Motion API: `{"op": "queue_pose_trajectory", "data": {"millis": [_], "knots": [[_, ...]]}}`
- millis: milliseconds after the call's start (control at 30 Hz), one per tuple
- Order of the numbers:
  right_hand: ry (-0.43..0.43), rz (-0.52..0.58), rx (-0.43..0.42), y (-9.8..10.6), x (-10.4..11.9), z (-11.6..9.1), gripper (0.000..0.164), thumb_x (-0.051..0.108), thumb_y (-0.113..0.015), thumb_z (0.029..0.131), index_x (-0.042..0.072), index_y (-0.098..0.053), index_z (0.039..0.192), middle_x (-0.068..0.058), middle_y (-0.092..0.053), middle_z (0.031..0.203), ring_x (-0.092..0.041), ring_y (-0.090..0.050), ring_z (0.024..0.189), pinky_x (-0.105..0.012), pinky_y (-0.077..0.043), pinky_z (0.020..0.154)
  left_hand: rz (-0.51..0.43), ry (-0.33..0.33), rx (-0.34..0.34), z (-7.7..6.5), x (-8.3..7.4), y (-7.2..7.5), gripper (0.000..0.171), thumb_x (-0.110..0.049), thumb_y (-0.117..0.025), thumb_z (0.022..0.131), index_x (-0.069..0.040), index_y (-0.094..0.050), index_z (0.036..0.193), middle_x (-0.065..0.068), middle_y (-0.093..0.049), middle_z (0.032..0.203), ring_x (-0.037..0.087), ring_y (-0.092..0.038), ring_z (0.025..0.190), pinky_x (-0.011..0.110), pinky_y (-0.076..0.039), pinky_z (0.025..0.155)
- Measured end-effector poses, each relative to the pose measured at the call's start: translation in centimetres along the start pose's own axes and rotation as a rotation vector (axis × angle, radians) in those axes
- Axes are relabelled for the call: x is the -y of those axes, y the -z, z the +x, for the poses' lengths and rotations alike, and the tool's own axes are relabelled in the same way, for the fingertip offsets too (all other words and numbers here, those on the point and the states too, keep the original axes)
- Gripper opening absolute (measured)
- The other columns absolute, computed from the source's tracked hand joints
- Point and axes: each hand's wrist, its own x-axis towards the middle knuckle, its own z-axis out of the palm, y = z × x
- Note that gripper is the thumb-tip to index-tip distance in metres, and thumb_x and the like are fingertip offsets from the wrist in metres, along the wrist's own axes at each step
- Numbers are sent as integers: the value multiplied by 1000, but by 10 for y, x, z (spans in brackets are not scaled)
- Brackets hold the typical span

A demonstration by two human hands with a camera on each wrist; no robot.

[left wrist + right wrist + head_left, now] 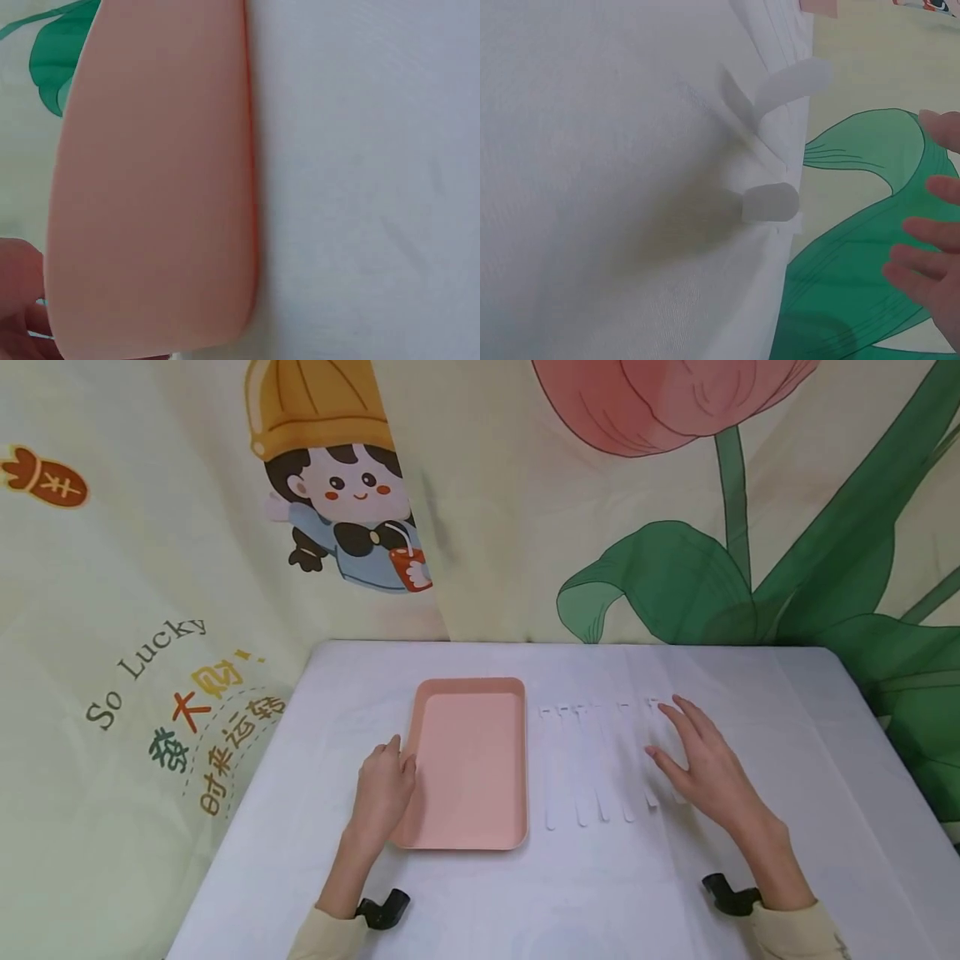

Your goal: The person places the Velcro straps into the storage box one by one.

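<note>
A shallow pink tray (471, 764) with rounded corners lies flat on the table, left of centre. My left hand (384, 787) grips its left rim; in the left wrist view the tray's wall (157, 187) fills much of the picture and hides part of that hand (21, 292). Right of the tray, several thin white straps (603, 802) lie side by side, each with a wider slotted-looking head at the far end. Two rounded strap ends (771, 202) curl up off the cloth in the right wrist view. Over the rightmost straps hovers my right hand (708, 772), fingers spread, holding nothing.
A white cloth (570, 902) covers the table, whose far edge meets a printed backdrop (487, 527) with a cartoon figure and a flower. Black wrist cameras (384, 910) sit on both wrists.
</note>
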Motion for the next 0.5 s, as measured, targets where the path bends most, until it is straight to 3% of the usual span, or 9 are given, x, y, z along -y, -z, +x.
{"op": "queue_pose_trajectory", "data": {"millis": [200, 500], "knots": [[-35, 14, 39, -1, 2, 1, 70, 10, -83, 84, -4, -49, 143, -32, -44, 149, -50, -47, 133, -66, -48, 97, -41, 67, 25, -2, 6, -5, 36, 0, -59, 98, 22, -59, 127, 27, -71, 92, 26, -68, 70, 32, -57, 59], [-83, 33, 72, -2, 3, 4, 68, 10, -81, 88, -5, -46, 145, -32, -45, 148, -51, -50, 130, -66, -48, 97, -73, 109, 0, -6, 9, -5, 27, 0, -59, 98, 17, -68, 117, 28, -74, 94, 30, -72, 74, 36, -58, 62]]}}
